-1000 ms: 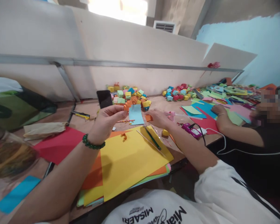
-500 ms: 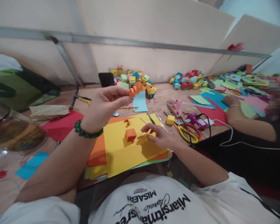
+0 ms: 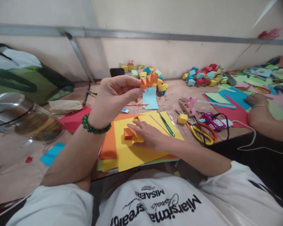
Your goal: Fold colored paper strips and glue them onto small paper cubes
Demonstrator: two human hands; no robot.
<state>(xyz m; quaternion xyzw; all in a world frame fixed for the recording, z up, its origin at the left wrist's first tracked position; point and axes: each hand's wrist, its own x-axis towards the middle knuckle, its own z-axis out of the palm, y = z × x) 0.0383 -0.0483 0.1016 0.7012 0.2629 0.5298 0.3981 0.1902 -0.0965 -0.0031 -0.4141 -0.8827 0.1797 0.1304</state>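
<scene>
My left hand [image 3: 119, 97] is raised above the back of the paper stack, thumb and fingertips pinching a folded orange paper strip [image 3: 149, 81] with a zigzag edge. Lower down, my right hand [image 3: 147, 135] hovers over or rests on the yellow sheet [image 3: 129, 158], its fingers spread. An orange paper box [image 3: 128, 134] sits by its fingertips, partly covered. Just beyond those fingers lies a small curled orange piece [image 3: 136, 118]. A thin stick [image 3: 159, 123] and a green pen-like tool [image 3: 166, 123] lie on the yellow sheet.
Piles of coloured paper cubes [image 3: 200, 75] stand at the back. To the right are a pink glue gun [image 3: 190, 105], yellow-handled scissors [image 3: 202, 137], a purple device [image 3: 213, 121] and another person's hand [image 3: 257, 99]. A glass jar [image 3: 33, 122] lies at left.
My right hand has moved left to the orange box, and its fingers now partly cover it. The view has shifted left. My left hand still holds the orange strip.
</scene>
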